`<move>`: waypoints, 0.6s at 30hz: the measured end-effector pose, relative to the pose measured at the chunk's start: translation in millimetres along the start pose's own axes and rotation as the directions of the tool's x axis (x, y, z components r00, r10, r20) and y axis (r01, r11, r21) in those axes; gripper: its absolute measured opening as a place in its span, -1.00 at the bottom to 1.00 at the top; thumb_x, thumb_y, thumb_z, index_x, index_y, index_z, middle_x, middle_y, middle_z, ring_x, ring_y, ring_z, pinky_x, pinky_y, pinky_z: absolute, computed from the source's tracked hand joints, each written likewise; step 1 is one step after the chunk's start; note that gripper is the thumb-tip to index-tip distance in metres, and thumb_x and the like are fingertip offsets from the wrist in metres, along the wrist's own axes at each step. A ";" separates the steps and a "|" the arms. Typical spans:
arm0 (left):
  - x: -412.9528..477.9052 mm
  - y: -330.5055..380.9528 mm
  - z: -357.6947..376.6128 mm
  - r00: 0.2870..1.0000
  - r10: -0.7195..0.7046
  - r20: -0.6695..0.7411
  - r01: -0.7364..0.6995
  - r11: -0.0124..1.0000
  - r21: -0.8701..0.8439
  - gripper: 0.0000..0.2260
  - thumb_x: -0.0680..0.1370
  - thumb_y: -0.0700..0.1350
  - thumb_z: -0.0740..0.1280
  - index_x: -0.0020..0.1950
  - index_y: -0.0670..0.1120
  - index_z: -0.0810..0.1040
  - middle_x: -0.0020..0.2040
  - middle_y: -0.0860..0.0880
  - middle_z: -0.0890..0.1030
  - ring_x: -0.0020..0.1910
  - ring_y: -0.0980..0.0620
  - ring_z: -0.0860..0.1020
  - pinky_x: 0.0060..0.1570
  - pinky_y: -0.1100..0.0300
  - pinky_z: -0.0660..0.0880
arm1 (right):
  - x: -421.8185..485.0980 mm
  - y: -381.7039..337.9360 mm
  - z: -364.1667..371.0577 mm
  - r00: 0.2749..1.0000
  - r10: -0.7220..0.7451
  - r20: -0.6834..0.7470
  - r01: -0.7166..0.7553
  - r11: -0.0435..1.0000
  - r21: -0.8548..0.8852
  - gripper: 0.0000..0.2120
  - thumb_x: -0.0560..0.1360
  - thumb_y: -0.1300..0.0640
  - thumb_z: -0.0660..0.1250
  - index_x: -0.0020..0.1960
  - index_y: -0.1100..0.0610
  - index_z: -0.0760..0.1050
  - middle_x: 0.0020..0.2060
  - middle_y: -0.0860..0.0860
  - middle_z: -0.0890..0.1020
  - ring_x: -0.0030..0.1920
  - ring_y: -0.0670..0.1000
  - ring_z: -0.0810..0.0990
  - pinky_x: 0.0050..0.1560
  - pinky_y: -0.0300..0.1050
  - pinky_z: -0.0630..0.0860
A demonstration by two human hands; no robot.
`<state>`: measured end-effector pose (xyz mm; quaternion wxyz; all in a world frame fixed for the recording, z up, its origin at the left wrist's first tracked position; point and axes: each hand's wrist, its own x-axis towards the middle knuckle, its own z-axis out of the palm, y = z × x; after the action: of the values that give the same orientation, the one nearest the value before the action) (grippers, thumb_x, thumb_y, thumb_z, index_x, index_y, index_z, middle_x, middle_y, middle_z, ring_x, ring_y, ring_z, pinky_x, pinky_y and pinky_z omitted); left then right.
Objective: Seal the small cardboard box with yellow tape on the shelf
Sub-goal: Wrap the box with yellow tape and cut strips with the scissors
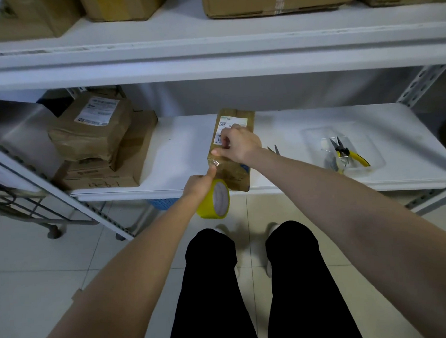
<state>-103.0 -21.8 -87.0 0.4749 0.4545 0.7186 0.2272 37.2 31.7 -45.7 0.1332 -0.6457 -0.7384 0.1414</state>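
On my feed the small cardboard box (232, 174) lies at the centre of the frame on the white lower shelf (181, 150), long side running away from the camera, its near end at the shelf's front lip. A printed label covers the far part of its top.

The left hand (199, 186), lower centre, is wrapped round the yellow tape roll (215, 200), which hangs just off the shelf edge below the box's near end; its thumb points up toward a glossy tape strip (216, 164) running from the roll onto the box. The right hand (237, 143) sits on the box's top with fingers curled, holding it down, thumb pressed at the left edge where the strip seems to be anchored.

My read is that sealing is under way but not finished: one strip is started over the near part of the box and is not yet cut from the roll. Whether older tape already covers the far end I cannot tell — the surface there only looks shiny. What is left, as I judge it, is smoothing the strip down, severing it and checking the flaps.

Scissors (273, 150) lie just right of the box, partly behind the right wrist. Farther right a clear plastic tray (316, 130) holds yellow-handled pliers (353, 155); at middle left stands a stack of cardboard parcels (94, 138).
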 end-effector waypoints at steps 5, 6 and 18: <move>-2.6 -3.6 -3.5 0.996 0.074 0.057 -0.060 0.973 -0.223 -0.86 0.53 -0.19 0.32 -0.22 -0.09 0.56 -0.19 -0.09 0.57 -0.06 -0.05 0.50 -0.04 0.16 0.43 | -5.0 -1.3 1.9 0.990 -0.136 -0.033 0.137 0.990 0.041 -0.86 0.48 -0.07 0.38 -0.06 -0.02 0.55 0.03 -0.09 0.53 0.06 -0.03 0.52 -0.12 -0.15 0.40; -0.5 -4.4 -2.8 0.996 0.057 0.074 -0.039 0.973 -0.226 -0.90 0.54 -0.19 0.32 -0.17 -0.11 0.59 -0.15 -0.11 0.59 -0.04 -0.06 0.51 0.03 0.12 0.45 | -7.2 0.5 1.6 0.983 -0.182 -0.037 0.183 0.983 0.024 -0.86 0.49 -0.04 0.37 -0.03 0.01 0.58 0.04 -0.08 0.55 0.08 -0.02 0.53 -0.11 -0.17 0.39; 23.5 -6.6 1.2 0.985 -0.072 0.154 0.107 0.965 -0.238 -0.66 0.54 0.01 0.34 0.20 -0.19 0.54 0.09 -0.23 0.61 0.06 -0.16 0.58 0.24 -0.09 0.47 | -18.0 7.7 17.3 0.935 -0.346 -0.076 0.323 0.922 -0.215 -0.60 0.47 -0.15 0.31 0.05 0.18 0.59 0.02 0.06 0.53 0.12 0.09 0.48 -0.05 -0.03 0.51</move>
<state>-108.0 -4.7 -103.7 0.5879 0.3744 0.6685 0.2592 40.0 14.2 -65.0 0.1316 -0.5270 -0.8396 0.0055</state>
